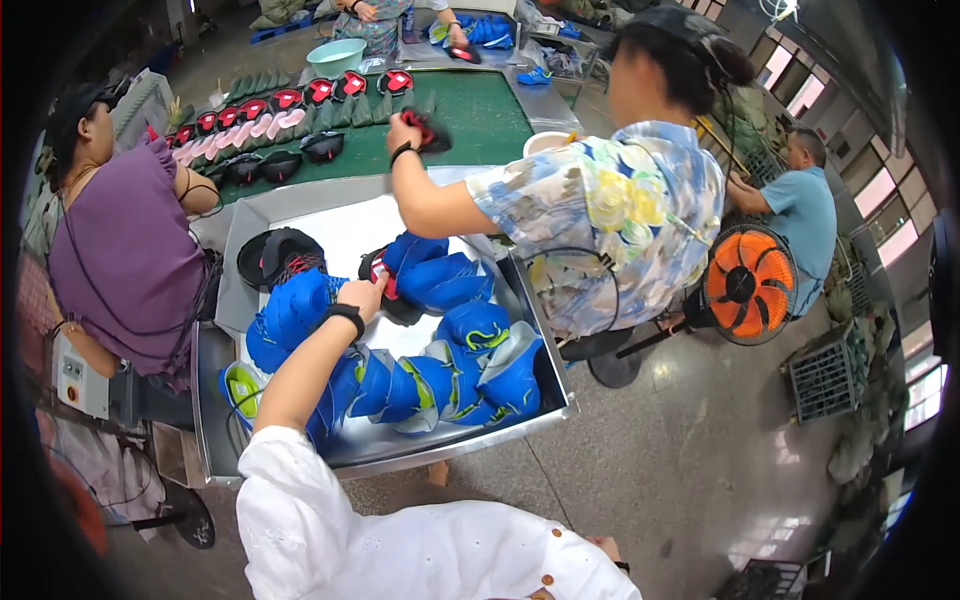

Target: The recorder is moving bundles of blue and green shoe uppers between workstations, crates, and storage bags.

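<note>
My left hand (362,297), a dark band on its wrist, reaches into the metal tray (222,440). Its fingers are closed at the edge of a black and red shoe upper (402,306). Stacked blue shoe uppers (300,310) with lime-green linings lie beside the hand, and more blue uppers (440,280) rest just right of it. A nested row of blue uppers (400,385) curves along the tray's near side. Black shoe uppers (290,255) sit in its far left corner. Of my right hand (604,547), only a small part shows beyond my white shirt; its fingers are hidden.
A green conveyor (480,100) beyond the tray carries rows of shoe parts. At right, a co-worker in a floral shirt (620,210) holds a black and red upper (428,132) over it. Another in purple (120,250) sits left. An orange fan (748,284) stands right.
</note>
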`<action>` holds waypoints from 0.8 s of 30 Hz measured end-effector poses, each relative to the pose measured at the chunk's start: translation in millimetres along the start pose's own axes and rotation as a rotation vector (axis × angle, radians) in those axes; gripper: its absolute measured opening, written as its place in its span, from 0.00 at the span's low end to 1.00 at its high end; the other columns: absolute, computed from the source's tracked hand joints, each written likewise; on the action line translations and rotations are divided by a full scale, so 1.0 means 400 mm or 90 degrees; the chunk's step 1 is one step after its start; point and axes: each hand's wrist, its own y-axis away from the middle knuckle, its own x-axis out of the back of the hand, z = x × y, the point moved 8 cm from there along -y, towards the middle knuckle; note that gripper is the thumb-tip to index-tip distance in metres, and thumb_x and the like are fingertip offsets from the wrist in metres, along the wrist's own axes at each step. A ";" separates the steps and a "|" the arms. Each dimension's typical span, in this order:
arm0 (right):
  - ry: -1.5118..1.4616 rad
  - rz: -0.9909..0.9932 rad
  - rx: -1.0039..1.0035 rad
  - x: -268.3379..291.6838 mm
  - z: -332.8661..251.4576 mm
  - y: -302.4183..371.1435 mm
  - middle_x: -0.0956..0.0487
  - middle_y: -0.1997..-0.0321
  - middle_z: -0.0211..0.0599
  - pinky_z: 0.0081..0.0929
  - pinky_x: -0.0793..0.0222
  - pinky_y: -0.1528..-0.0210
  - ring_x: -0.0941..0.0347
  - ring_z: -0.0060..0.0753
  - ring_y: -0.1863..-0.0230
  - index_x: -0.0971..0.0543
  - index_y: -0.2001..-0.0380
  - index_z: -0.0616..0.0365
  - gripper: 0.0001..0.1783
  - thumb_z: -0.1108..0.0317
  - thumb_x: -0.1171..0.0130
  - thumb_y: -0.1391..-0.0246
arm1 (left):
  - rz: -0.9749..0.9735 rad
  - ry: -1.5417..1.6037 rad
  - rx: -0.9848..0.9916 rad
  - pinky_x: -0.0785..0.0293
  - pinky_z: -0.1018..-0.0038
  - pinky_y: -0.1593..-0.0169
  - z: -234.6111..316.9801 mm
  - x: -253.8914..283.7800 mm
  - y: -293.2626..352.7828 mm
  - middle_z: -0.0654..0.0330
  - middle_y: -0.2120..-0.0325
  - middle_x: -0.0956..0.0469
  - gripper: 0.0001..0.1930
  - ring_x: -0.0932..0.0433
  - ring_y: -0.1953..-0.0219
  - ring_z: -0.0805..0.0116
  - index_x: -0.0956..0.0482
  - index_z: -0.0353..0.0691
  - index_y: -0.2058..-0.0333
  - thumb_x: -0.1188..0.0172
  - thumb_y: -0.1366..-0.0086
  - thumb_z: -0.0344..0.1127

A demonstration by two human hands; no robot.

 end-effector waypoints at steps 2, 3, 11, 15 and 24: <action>0.010 0.009 0.007 0.005 -0.049 0.006 0.22 0.65 0.51 0.32 0.32 0.61 0.26 0.38 0.61 0.24 0.65 0.70 0.19 0.62 0.42 0.53 | -0.011 0.002 0.031 0.26 0.64 0.69 -0.065 -0.078 -0.060 0.53 0.74 0.21 0.14 0.21 0.71 0.57 0.25 0.39 0.60 0.58 0.39 0.36; 0.017 0.014 0.012 0.008 -0.081 -0.002 0.22 0.65 0.51 0.32 0.32 0.61 0.26 0.38 0.61 0.24 0.64 0.70 0.19 0.62 0.42 0.52 | -0.025 0.007 0.063 0.25 0.65 0.68 -0.092 -0.105 -0.082 0.53 0.73 0.21 0.14 0.21 0.70 0.57 0.21 0.39 0.66 0.57 0.40 0.36; 0.060 0.033 0.011 0.020 -0.164 0.024 0.22 0.64 0.51 0.32 0.32 0.60 0.26 0.38 0.60 0.24 0.64 0.70 0.19 0.61 0.42 0.52 | -0.047 -0.059 -0.129 0.26 0.66 0.66 -0.068 0.191 0.033 0.52 0.76 0.22 0.07 0.22 0.70 0.56 0.19 0.43 0.77 0.43 0.52 0.37; 0.084 0.023 0.029 -0.005 -0.218 0.013 0.22 0.63 0.51 0.32 0.32 0.60 0.26 0.38 0.59 0.24 0.63 0.70 0.20 0.61 0.42 0.52 | -0.160 0.250 -0.131 0.28 0.69 0.64 -0.280 0.269 0.013 0.56 0.76 0.21 0.12 0.22 0.70 0.60 0.18 0.48 0.73 0.38 0.61 0.29; 0.033 0.066 -0.011 -0.040 -0.167 -0.013 0.22 0.65 0.51 0.31 0.32 0.59 0.25 0.38 0.59 0.24 0.63 0.68 0.20 0.59 0.42 0.53 | 0.176 0.440 0.294 0.28 0.63 0.65 -0.578 -0.021 -0.350 0.52 0.80 0.22 0.13 0.22 0.71 0.56 0.22 0.35 0.77 0.45 0.46 0.40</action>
